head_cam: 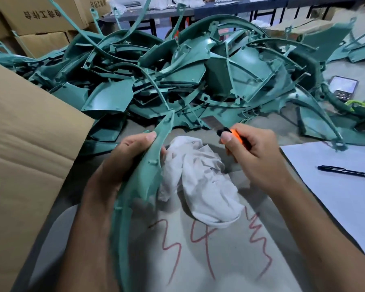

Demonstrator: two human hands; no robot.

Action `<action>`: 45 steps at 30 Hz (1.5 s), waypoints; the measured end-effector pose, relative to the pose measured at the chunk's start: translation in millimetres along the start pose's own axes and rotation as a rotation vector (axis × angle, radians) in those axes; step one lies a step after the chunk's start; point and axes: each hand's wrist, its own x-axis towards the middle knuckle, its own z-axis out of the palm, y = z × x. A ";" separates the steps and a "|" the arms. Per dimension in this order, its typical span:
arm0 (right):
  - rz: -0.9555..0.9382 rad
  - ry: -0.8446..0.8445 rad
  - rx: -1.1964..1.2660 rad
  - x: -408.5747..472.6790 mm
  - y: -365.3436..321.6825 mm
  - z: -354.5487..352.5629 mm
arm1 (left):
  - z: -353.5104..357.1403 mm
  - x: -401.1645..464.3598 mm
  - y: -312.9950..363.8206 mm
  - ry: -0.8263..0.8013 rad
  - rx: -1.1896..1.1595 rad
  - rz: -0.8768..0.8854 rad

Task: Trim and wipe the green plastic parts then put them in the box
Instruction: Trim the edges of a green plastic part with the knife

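Gripping a curved green plastic strip (148, 163), the left hand (122, 165) sits beside a crumpled white rag (198, 180); the right hand (255, 157) clasps an orange utility knife (230, 133) before the heaped green parts (177, 81).

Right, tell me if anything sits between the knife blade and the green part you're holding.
Nothing visible does. The blade of the knife in the right hand is apart from the curved green part gripped by the left hand, with open space between them; the white rag lies lower.

Left hand (122, 161) grips green part (141, 175), right hand (255, 157) knife (230, 133)
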 end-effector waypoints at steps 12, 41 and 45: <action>-0.105 -0.185 0.078 -6.7 -8.2 23.7 | 3.3 -0.5 -6.9 0.102 0.296 -0.052; 0.071 -0.159 -0.447 2.9 20.4 1.7 | 21.5 0.6 -8.8 -0.022 0.240 -0.152; 0.183 0.027 -0.033 2.8 13.0 -0.3 | 30.6 4.5 -9.0 0.034 0.247 -0.124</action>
